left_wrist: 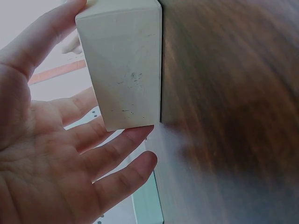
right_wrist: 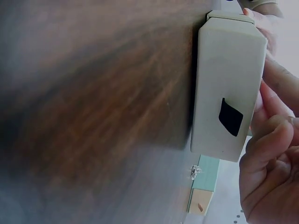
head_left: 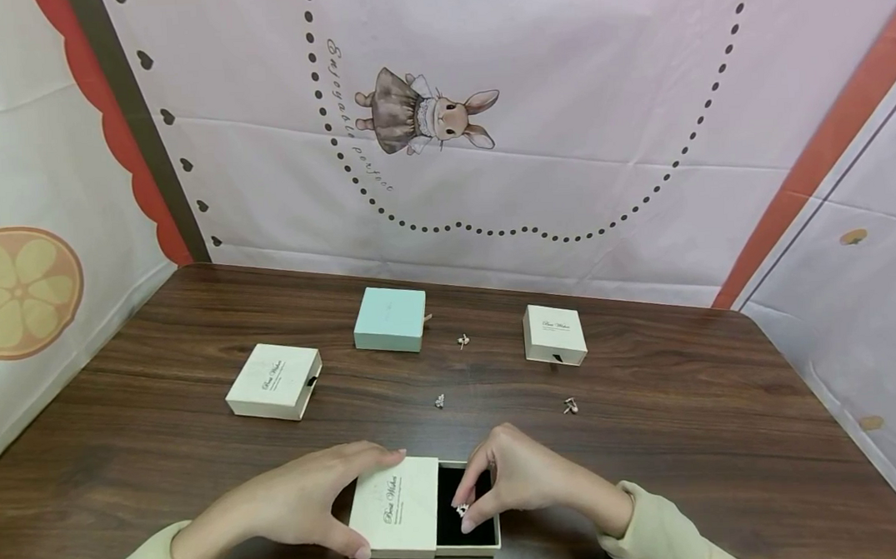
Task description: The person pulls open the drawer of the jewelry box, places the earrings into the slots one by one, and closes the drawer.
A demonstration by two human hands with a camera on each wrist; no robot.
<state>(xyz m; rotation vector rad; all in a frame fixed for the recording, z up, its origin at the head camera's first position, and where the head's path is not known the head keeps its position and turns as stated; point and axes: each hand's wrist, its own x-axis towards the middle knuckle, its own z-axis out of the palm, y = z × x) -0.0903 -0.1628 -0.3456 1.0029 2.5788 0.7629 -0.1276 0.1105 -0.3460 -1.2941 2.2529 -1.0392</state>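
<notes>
Cream box [head_left: 396, 507] sits at the near edge of the table [head_left: 688, 436], its drawer [head_left: 467, 547] slid out to the right and showing a black lining. Seen from the head, the left hand [head_left: 293, 503] grips the box's sleeve, thumb on the near side and fingers curled over the far edge. The right hand [head_left: 517, 477] pinches a small earring [head_left: 461, 509] between thumb and forefinger just over the drawer. Farther back lie another cream box [head_left: 275, 381] at left, a teal box [head_left: 390, 319] in the middle and a third cream box [head_left: 555, 335] at right, with three more earrings [head_left: 439, 401] loose between them. From the left wrist, the box [left_wrist: 122, 65] stands against the palm of the left hand [left_wrist: 46, 154], thumb along one side and fingertips at its far corner. From the right wrist, the drawer's front [right_wrist: 229, 93] shows a black pull tab [right_wrist: 231, 116]; the right hand [right_wrist: 268, 158] curls beside it, though the earring it holds is hidden here. Beyond, the teal box [right_wrist: 205, 182] and a loose earring [right_wrist: 195, 172] lie on the wood.
</notes>
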